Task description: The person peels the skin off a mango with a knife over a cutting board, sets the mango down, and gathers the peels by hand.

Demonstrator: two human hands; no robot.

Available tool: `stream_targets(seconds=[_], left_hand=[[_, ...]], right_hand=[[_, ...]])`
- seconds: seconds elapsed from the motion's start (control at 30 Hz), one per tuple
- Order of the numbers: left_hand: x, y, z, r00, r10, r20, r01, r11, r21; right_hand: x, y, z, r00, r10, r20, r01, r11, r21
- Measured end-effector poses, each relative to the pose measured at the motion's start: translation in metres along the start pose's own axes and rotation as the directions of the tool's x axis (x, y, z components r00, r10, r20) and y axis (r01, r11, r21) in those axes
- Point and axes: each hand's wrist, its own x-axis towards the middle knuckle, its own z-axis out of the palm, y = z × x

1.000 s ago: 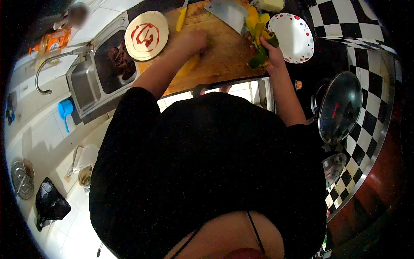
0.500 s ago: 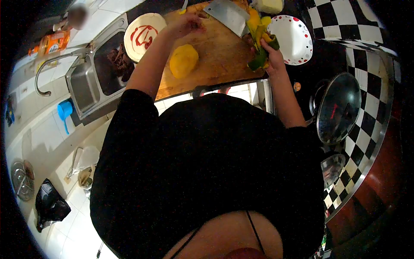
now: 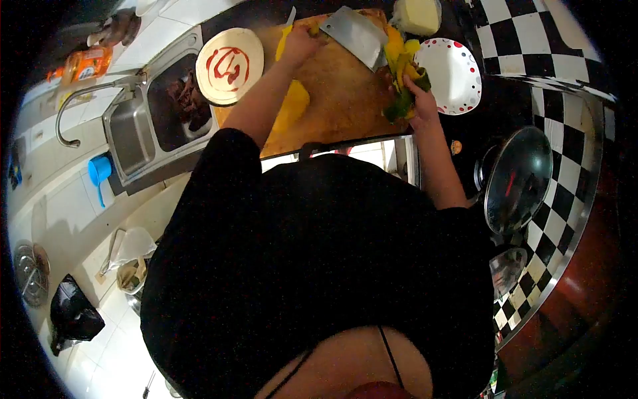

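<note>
My right hand [image 3: 420, 98] is closed around a bunch of green and yellow peels [image 3: 401, 66] at the right end of the wooden cutting board [image 3: 345, 100]. My left hand [image 3: 302, 45] is over the board's far left part, at a small yellowish piece [image 3: 314, 30]; its fingertips are hard to make out. Just left of that hand lies a yellow-handled knife [image 3: 284, 41]. A peeled yellow fruit [image 3: 292, 106] rests on the board, partly behind my left forearm. Between my hands, near the far edge, is a cleaver [image 3: 355, 36] with a wide blade.
A cream plate or lid with red marks [image 3: 229, 66] lies between board and sink [image 3: 131, 136]. Right of the board are a dotted white plate [image 3: 452, 76] and a glass-lidded pan [image 3: 518, 179]. A wrapped pale block [image 3: 417, 16] sits behind.
My left hand moved off the fruit to the far left of the board, then slightly right to the small piece. My right hand still holds the peels.
</note>
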Motion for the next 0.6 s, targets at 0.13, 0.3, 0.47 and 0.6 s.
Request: stream_targets(seconds=[0.13, 0.3, 0.47, 0.6], left_hand=[[0.028, -0.033, 0.044, 0.982, 0.056, -0.182, -0.024, 0.985, 0.171], [0.029, -0.016, 0.042, 0.988, 0.034, -0.152, 0.003, 0.972, 0.236], [0.041, -0.040, 0.052, 0.979, 0.174, -0.103, -0.160, 0.978, 0.135], [0.030, -0.016, 0.043, 0.998, -0.041, 0.040, 0.017, 0.881, 0.472]], right_hand=[[0.006, 0.000, -0.005, 0.999, -0.010, 0.038, 0.011, 0.999, -0.033], [-0.009, -0.009, 0.004, 0.998, -0.007, -0.069, 0.004, 0.999, -0.046], [-0.004, -0.004, -0.009, 0.999, -0.037, 0.011, 0.037, 0.999, 0.001], [-0.007, -0.008, -0.008, 1.000, -0.004, 0.026, 0.004, 1.000, -0.012]])
